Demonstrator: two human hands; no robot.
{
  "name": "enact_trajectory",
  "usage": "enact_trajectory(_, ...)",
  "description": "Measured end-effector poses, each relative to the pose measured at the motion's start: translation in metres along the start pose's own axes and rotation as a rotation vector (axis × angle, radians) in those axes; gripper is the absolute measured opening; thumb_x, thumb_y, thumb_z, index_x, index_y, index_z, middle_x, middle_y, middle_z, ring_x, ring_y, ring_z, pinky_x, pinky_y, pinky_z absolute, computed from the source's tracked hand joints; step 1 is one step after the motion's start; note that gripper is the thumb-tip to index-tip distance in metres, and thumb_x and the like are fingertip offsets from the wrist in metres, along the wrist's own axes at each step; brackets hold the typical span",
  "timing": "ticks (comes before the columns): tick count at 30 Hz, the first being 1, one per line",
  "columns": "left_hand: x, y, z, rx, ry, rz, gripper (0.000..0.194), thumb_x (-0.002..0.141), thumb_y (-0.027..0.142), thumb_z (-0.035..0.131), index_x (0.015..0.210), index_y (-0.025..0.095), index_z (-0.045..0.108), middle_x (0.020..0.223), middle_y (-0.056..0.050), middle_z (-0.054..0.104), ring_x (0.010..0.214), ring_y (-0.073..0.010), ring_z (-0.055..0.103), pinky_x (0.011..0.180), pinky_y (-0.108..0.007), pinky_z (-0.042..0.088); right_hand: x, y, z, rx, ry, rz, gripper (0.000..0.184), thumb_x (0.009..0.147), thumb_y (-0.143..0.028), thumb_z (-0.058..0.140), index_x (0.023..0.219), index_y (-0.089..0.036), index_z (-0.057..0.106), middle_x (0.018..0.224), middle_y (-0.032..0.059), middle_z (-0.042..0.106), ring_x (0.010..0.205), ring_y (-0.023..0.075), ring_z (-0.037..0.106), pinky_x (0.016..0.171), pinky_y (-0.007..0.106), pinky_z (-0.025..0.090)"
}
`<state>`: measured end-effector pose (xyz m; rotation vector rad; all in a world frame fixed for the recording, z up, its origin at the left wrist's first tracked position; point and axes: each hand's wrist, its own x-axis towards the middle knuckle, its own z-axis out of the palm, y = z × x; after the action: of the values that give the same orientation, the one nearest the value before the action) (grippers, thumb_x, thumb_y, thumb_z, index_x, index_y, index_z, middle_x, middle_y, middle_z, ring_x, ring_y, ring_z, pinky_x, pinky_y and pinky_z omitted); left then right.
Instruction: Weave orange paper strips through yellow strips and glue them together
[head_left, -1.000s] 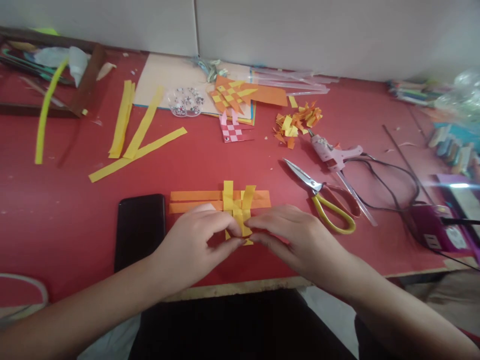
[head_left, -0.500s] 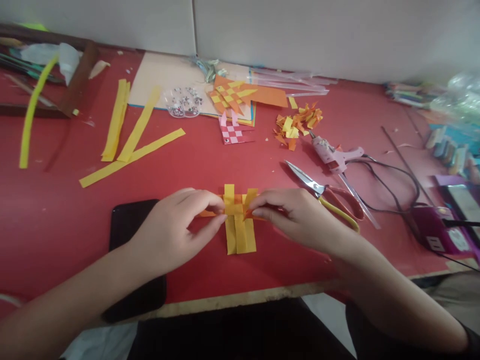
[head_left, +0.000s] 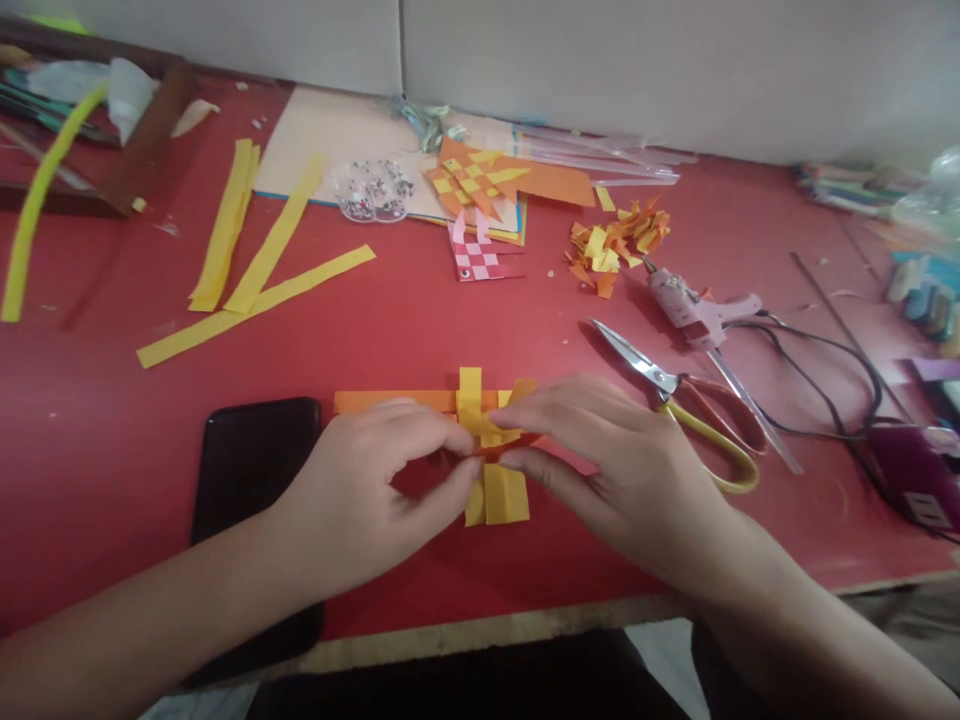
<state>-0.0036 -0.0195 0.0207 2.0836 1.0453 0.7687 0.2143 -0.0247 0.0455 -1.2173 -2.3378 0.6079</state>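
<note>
Yellow paper strips point(head_left: 507, 496) cross orange paper strips point(head_left: 397, 401) in a small weave on the red table, between my two hands. My left hand point(head_left: 397, 485) pinches an orange strip at the weave's left side, thumb and forefinger together. My right hand point(head_left: 592, 440) is at the right side, its thumb on the lower edge and its forefinger on the yellow strips above, with the orange strip running between them. The right fingers partly cover the weave. A black phone point(head_left: 255, 450) lies under and beside my left forearm.
Scissors point(head_left: 660, 385) and a pink glue gun point(head_left: 697, 310) with its cable lie right. Behind are paper scraps point(head_left: 622, 240), a checkered paper fish point(head_left: 474, 252), googly eyes point(head_left: 375, 190) and loose yellow strips point(head_left: 262, 300). A wooden tray point(head_left: 154, 130) stands far left.
Both hands have shifted slightly towards me. The orange strip between them is now lower, and the yellow strip's upper part appears folded upward. The camera view has shifted a little.
</note>
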Motion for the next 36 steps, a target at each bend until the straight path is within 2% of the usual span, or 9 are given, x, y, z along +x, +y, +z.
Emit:
enact_trajectory(2,0.000,0.001,0.000,-0.002,0.004,0.008,0.007,0.087,0.016,0.062,0.082,0.022,0.063,0.073,0.005,0.068,0.065,-0.0095,0.061,0.061,-0.023,0.048,-0.003,-0.004,0.001,-0.035,0.023,-0.003,0.017,0.096,-0.025,0.055,0.107,-0.021,0.068,0.095,0.0053,0.074,0.089,0.0185,0.069,0.083,0.034,0.054)
enact_trajectory(6,0.000,0.004,-0.001,0.005,0.011,0.009,0.008,0.089,0.020,0.061,0.082,0.023,0.064,0.072,0.004,0.069,0.064,-0.0111,0.060,0.062,-0.027,0.047,-0.005,-0.007,0.002,0.028,0.003,0.079,0.017,0.097,-0.025,0.054,0.104,-0.023,0.069,0.092,0.0030,0.074,0.081,0.0148,0.069,0.073,0.027,0.055)
enact_trajectory(10,0.001,0.002,-0.005,0.013,-0.011,-0.007,0.017,0.094,0.023,0.050,0.087,0.023,0.065,0.078,0.001,0.070,0.069,-0.0147,0.061,0.065,-0.031,0.048,0.000,0.001,0.003,0.102,-0.011,0.195,0.015,0.093,-0.025,0.059,0.100,-0.026,0.073,0.089,0.0000,0.076,0.077,0.0130,0.069,0.069,0.023,0.055)
enact_trajectory(15,-0.001,-0.006,-0.007,0.311,0.010,0.069,0.012,0.091,0.023,0.049,0.094,0.021,0.061,0.082,-0.003,0.068,0.074,-0.0205,0.059,0.071,-0.036,0.046,0.005,0.009,0.006,0.259,-0.021,0.374,0.014,0.088,-0.030,0.067,0.097,-0.024,0.075,0.090,0.0005,0.077,0.080,0.0161,0.073,0.071,0.025,0.059)
enact_trajectory(17,-0.003,-0.009,-0.005,0.381,-0.008,0.122,0.010,0.090,0.024,0.051,0.093,0.021,0.060,0.084,-0.004,0.068,0.078,-0.0224,0.059,0.074,-0.038,0.046,0.006,0.009,0.008,0.319,-0.031,0.407,0.015,0.086,-0.031,0.068,0.095,-0.021,0.074,0.086,0.0015,0.077,0.075,0.0164,0.072,0.069,0.027,0.059)
enact_trajectory(20,-0.007,-0.011,-0.002,0.422,-0.025,0.152,0.008,0.090,0.024,0.051,0.093,0.021,0.058,0.088,-0.006,0.069,0.086,-0.0251,0.060,0.077,-0.040,0.047,0.007,0.008,0.011,0.299,-0.075,0.401,0.010,0.086,-0.028,0.066,0.089,-0.021,0.073,0.079,-0.0001,0.075,0.068,0.0138,0.070,0.063,0.024,0.056)
enact_trajectory(24,-0.008,-0.012,0.000,0.428,-0.037,0.142,0.008,0.090,0.023,0.051,0.094,0.019,0.057,0.090,-0.007,0.069,0.088,-0.0263,0.062,0.076,-0.040,0.047,0.010,0.004,0.015,0.204,-0.119,0.398,0.008,0.084,-0.022,0.067,0.086,-0.023,0.075,0.080,-0.0022,0.076,0.068,0.0125,0.069,0.061,0.023,0.052)
enact_trajectory(36,-0.005,-0.015,0.003,0.462,-0.137,0.107,0.012,0.090,0.032,0.055,0.094,0.020,0.056,0.095,-0.008,0.068,0.089,-0.0256,0.061,0.075,-0.038,0.048,0.013,-0.002,0.019,0.152,-0.149,0.376,0.018,0.081,-0.012,0.062,0.086,-0.024,0.075,0.082,-0.0029,0.078,0.070,0.0135,0.071,0.063,0.023,0.053)
